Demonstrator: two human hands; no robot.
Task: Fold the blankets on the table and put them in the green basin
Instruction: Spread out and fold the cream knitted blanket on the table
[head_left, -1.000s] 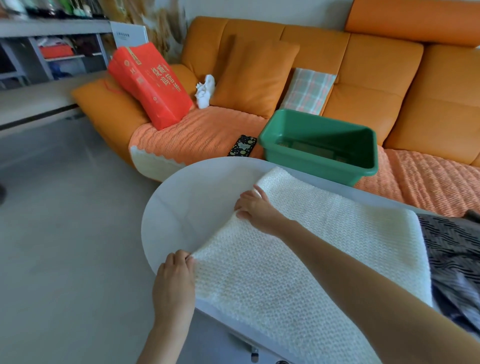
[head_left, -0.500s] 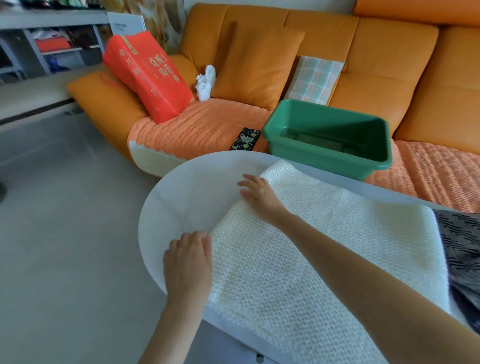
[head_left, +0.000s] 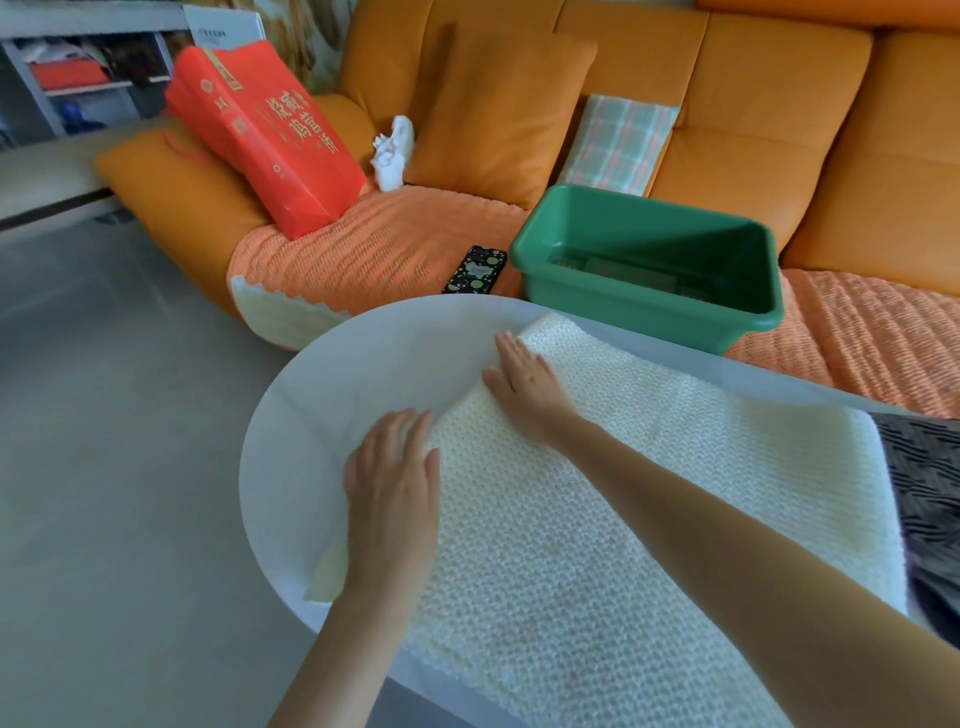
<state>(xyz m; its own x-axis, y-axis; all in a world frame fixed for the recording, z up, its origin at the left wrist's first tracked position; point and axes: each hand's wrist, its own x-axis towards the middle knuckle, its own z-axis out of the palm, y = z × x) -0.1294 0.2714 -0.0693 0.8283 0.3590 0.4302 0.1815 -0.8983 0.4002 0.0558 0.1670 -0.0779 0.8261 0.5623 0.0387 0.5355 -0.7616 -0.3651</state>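
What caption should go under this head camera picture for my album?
Left hand and right hand press flat on a cream blanket on the white table, green basin on the orange sofa behind.

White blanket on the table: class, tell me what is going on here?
A person lays the left hand and the right hand flat on the white blanket spread over the table, at its left edge. The blanket is not yet in the green basin, which stands on the sofa beyond the table.
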